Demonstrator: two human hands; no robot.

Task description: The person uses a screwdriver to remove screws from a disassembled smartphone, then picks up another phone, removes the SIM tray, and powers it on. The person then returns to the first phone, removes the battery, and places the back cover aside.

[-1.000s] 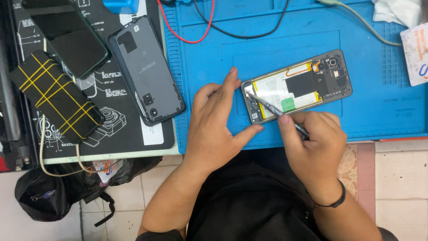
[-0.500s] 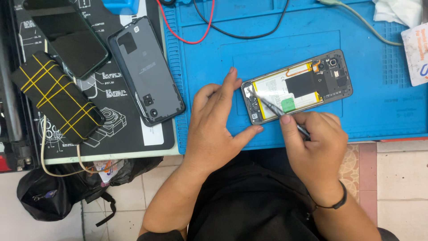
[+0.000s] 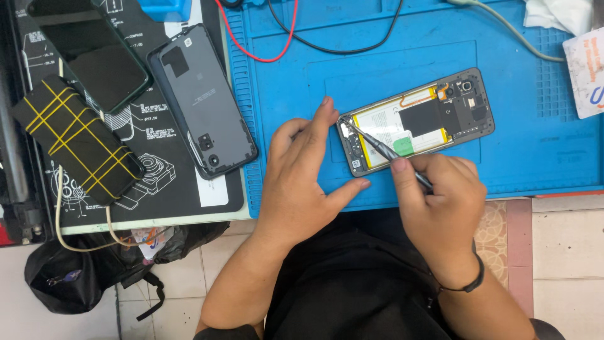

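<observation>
An opened phone (image 3: 418, 119) with its back removed lies on a blue work mat (image 3: 390, 56), showing a yellow-edged battery and dark boards. My right hand (image 3: 440, 201) grips a slim grey screwdriver (image 3: 377, 146) whose tip rests at the phone's lower left corner. My left hand (image 3: 302, 176) rests on the mat, fingers apart, a fingertip and the thumb braced against the phone's left end.
A grey phone back cover (image 3: 201, 101) lies left of the mat on a black printed sheet (image 3: 151, 182). A dark phone (image 3: 104, 60) and a black pouch bound with yellow bands (image 3: 75, 141) lie further left. Red and black wires (image 3: 283, 38) cross the mat's top. A black bag (image 3: 69, 277) sits on the floor.
Both hands hold about the same pose; the screwdriver tip stays at the phone's lower left corner with only a slight shift.
</observation>
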